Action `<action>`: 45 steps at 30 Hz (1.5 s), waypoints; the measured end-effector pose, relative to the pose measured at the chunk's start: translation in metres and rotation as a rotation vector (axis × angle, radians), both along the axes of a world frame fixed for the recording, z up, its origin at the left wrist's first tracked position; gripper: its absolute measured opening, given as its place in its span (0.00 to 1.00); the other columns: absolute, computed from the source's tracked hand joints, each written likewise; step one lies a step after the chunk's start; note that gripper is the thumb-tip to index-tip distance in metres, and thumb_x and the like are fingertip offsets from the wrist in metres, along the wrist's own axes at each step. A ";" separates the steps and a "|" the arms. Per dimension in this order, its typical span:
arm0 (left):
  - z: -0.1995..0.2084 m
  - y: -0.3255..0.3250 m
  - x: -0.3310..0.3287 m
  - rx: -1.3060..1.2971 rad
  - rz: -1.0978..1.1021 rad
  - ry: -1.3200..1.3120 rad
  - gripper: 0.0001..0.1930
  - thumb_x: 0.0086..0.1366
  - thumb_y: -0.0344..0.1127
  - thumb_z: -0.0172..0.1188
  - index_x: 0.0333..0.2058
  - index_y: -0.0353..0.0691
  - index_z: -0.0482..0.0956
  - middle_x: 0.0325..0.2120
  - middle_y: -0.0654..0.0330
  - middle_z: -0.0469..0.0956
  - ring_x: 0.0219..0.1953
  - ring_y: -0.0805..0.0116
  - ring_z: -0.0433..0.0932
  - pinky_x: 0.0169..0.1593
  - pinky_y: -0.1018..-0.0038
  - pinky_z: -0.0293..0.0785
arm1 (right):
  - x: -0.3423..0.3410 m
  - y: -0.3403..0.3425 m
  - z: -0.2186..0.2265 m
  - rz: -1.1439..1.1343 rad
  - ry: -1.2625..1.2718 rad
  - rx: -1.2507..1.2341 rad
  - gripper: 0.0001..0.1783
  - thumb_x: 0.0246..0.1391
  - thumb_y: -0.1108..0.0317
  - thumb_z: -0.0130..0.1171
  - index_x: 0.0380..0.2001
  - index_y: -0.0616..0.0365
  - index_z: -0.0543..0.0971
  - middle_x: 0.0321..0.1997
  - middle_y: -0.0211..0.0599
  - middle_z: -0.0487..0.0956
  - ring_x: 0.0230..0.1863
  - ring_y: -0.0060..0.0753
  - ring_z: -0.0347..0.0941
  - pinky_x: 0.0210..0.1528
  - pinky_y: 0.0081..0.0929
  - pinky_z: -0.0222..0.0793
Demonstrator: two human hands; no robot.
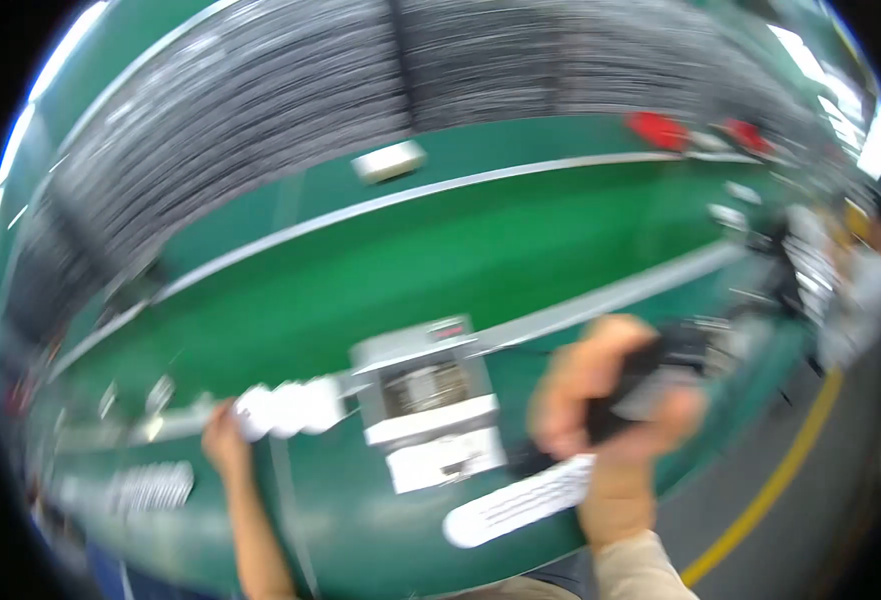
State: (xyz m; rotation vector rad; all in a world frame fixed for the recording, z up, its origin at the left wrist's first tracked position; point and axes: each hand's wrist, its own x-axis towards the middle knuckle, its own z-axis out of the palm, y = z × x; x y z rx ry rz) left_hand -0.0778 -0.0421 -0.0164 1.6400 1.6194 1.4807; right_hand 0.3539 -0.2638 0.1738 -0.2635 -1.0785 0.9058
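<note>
Motion blurs much of the picture. My right hand (611, 400), raised over the right part of the bench, is closed around a dark handheld object (651, 385) with a grey patch; its exact kind is too smeared to tell. Below that hand lies a long white strip (516, 503) with rounded ends and rows of dark marks. At the left, my left hand (226, 435) has its fingers closed at the end of a white scalloped piece (291, 407). Between the hands stands a grey box-shaped device (426, 375) with an open window, and a white sheet (446, 460) in front of it.
A stack of thin white pieces (156, 485) lies on the green bench (361, 540) at left. Behind runs a green conveyor belt (411, 250) with metal rails. A pale box (389, 160) and red items (658, 130) sit beyond. Another person (856, 290) is at far right.
</note>
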 end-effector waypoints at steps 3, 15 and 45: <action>-0.007 0.017 0.023 0.013 -0.023 -0.013 0.08 0.59 0.29 0.55 0.35 0.34 0.78 0.29 0.60 0.77 0.33 0.73 0.74 0.40 0.77 0.70 | -0.001 -0.012 0.011 -0.133 -0.073 0.043 0.32 0.51 0.39 0.52 0.28 0.63 0.62 0.21 0.41 0.67 0.11 0.28 0.66 0.11 0.24 0.65; 0.013 -0.009 0.015 -0.042 -0.119 -0.126 0.10 0.60 0.28 0.56 0.40 0.32 0.74 0.32 0.62 0.77 0.34 0.79 0.73 0.40 0.82 0.68 | -0.012 -0.009 0.012 -0.146 0.050 0.040 0.29 0.49 0.45 0.59 0.28 0.62 0.62 0.22 0.41 0.67 0.14 0.30 0.68 0.14 0.24 0.68; 0.012 0.081 -0.094 0.061 0.505 0.403 0.26 0.48 0.40 0.65 0.48 0.43 0.72 0.44 0.46 0.71 0.45 0.53 0.72 0.49 0.66 0.68 | 0.001 -0.017 0.011 -0.166 -0.008 -0.016 0.34 0.44 0.42 0.63 0.30 0.61 0.60 0.23 0.40 0.68 0.15 0.29 0.68 0.19 0.22 0.71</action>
